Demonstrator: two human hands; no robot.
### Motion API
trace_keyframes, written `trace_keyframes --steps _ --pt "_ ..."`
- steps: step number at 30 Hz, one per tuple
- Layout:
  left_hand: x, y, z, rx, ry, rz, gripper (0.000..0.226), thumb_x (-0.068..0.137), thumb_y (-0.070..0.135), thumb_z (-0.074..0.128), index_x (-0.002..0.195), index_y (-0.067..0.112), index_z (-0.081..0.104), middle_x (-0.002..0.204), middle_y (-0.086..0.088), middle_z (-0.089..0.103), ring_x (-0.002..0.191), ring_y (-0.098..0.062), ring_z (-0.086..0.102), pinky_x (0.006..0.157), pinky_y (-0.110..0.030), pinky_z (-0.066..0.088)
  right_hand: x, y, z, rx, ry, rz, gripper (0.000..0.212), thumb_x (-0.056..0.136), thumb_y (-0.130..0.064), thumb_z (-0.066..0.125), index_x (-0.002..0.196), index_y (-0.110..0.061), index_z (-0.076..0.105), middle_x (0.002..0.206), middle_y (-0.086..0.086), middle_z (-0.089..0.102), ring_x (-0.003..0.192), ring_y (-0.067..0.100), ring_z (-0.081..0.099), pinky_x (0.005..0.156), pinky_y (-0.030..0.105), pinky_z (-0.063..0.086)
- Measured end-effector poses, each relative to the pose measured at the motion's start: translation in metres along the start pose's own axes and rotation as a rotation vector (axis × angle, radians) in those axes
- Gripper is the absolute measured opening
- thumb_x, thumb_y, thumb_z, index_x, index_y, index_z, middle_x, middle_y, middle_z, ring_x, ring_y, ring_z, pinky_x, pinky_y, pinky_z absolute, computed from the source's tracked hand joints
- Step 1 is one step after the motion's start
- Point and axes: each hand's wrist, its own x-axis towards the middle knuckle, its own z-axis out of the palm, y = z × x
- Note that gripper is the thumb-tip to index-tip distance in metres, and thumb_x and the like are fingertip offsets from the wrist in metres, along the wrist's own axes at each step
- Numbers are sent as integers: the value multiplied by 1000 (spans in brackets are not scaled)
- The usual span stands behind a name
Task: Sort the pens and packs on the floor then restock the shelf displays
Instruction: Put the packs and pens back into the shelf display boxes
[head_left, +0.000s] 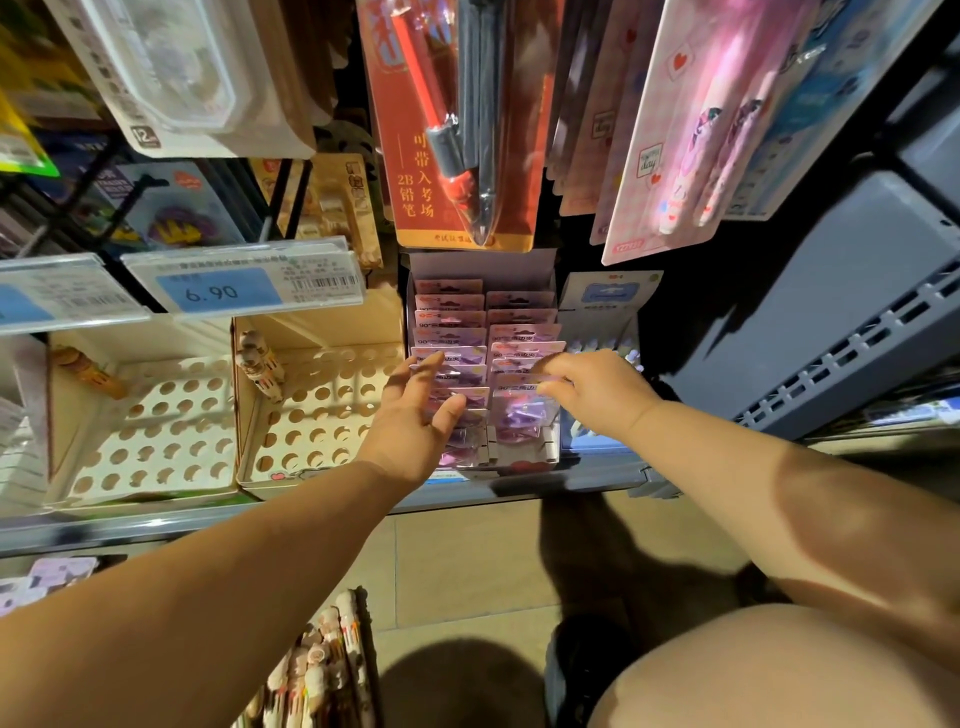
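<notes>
Both hands are in the display box (483, 267) of pink packs (449, 304) on the shelf (545, 486). Left hand (415, 421) lies on the left row, fingers (423, 366) released and spread, hiding the nearest ones. Right hand (597, 389) pinches the right row's front pack (519, 415) by its top edge, its print blurred. Pens (322, 660) sit below, cut off by the frame.

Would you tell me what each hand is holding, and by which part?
The right hand pinches a purple clip pack by its card's top edge. The left hand holds nothing; its fingers rest on the left-column packs.
</notes>
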Motion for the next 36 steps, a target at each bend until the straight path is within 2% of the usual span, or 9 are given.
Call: trace_keyframes --steps 4,10,15,20,23,25,28,30,36 --pt "1 1 1 2 9 -1 55 101 38 44 151 37 23 159 2 10 146 -23 21 116 -34 23 11 -1 -9 -26 -153 -16 31 98 -26 54 125 -16 64 129 4 63 120 25 55 100 34 43" --pt "3 2 7 -19 -11 13 57 100 39 45 152 37 22 158 4 11 145 -24 24 119 -42 25 16 -6 -19 -93 -215 -17 35 97 -32 55 130 -20 61 138 -1 56 126 20 50 107 37 40" --pt "3 -1 6 -28 13 4 56 99 40 46 151 35 24 155 3 15 141 -25 31 117 -43 31 12 -6 -18 -93 -202 -35 30 97 -29 56 117 -11 67 104 1 61 105 21 55 94 30 43" --pt "0 1 7 -19 29 3 55 100 38 45 151 34 25 154 1 17 138 -23 33 116 -34 29 9 -8 -19 -89 -195 -58 29 97 -27 56 119 -14 67 117 2 63 111 21 54 94 30 41" --pt "0 1 7 -39 41 -15 55 99 40 47 150 36 26 156 1 17 141 -24 31 117 -39 30 7 -7 -18 -94 -169 -60 16 97 -28 56 91 -25 70 89 -4 58 92 18 49 80 30 40" --pt "0 0 6 -69 52 -35 56 98 41 50 149 38 27 156 2 17 141 -24 30 117 -42 32 3 -6 -16 -88 -124 -43 24 97 -29 56 73 -35 59 73 -12 45 82 16 44 68 26 32" --pt "0 -1 5 -104 63 -48 56 97 41 51 148 41 27 155 1 19 141 -24 31 116 -39 31 -4 -4 -11 -42 -48 -6 11 94 -31 60 92 -28 70 80 -8 61 81 18 55 64 25 39" --pt "-3 0 4 -127 70 -36 55 98 39 50 148 38 28 153 0 22 140 -23 32 115 -36 31 -7 -3 -9 -31 18 35 20 91 -34 64 105 -21 71 95 -1 69 89 19 61 73 28 48" --pt "-14 -13 -11 -116 98 -48 52 99 38 51 145 23 34 145 -9 33 133 -27 40 109 -41 36 -14 -16 -11 -122 289 41 26 84 -46 70 90 -20 67 83 -9 60 83 16 56 72 30 46"
